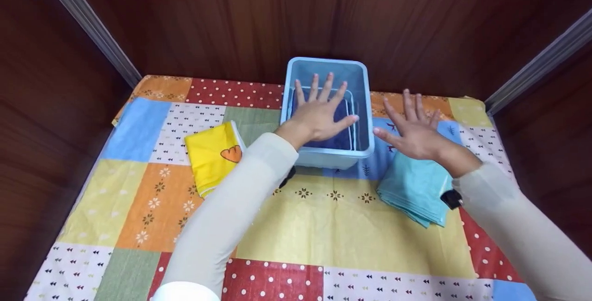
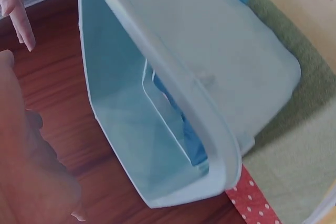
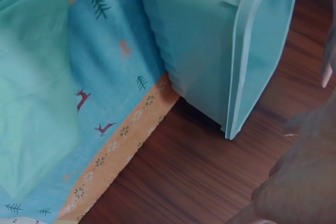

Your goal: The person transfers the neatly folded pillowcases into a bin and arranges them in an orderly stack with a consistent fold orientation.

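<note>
My left hand (image 1: 318, 117), fingers spread and straight, is held above a light blue plastic bin (image 1: 333, 158). Something dark blue (image 1: 330, 141) lies in the bottom of the bin, partly hidden by that hand. With its fingers also spread, my right hand (image 1: 416, 137) hovers right of the bin, over the far end of a folded teal cloth (image 1: 411, 187). A folded yellow cloth (image 1: 210, 155) with an orange print lies left of the bin, partly covered by my left forearm. Neither hand holds anything.
A patchwork tablecloth (image 1: 286, 227) covers the table. Brown wood-grain panels (image 1: 231, 23) rise behind the bin and on both sides, with metal strips (image 1: 88, 23) at the corners. The bin stands close to the back panel.
</note>
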{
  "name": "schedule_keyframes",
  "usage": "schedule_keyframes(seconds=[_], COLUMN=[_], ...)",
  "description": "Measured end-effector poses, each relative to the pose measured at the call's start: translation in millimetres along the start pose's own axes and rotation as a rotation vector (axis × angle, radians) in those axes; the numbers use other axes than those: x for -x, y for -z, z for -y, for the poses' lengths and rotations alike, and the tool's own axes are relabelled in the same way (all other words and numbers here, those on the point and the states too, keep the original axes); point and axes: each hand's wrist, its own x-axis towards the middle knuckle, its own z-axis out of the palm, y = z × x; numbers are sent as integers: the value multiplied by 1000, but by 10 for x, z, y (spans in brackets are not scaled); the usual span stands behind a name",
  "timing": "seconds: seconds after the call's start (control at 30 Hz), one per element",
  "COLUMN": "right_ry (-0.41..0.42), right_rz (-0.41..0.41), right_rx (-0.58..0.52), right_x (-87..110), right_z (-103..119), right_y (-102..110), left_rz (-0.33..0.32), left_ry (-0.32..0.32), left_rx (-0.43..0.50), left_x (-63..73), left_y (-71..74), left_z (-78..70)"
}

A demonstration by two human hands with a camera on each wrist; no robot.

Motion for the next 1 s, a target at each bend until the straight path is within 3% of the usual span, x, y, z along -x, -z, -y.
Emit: schedule_keyframes(seconds=[0.33, 0.8, 1.0], right_ry=[12, -5, -22], right_rz=[21, -9, -27], right_rx=[-5, -23, -31], right_x=[280, 482, 549], right_z=[-180, -421, -520], right_y=[-57, -167, -241], left_rz=[41, 65, 83], left_ry=[-59, -126, -139], left_rx=[8, -50, -29], left_x=[-23, -39, -48], left_y=[-143, -333, -433], left_z=[-251, -605, -735])
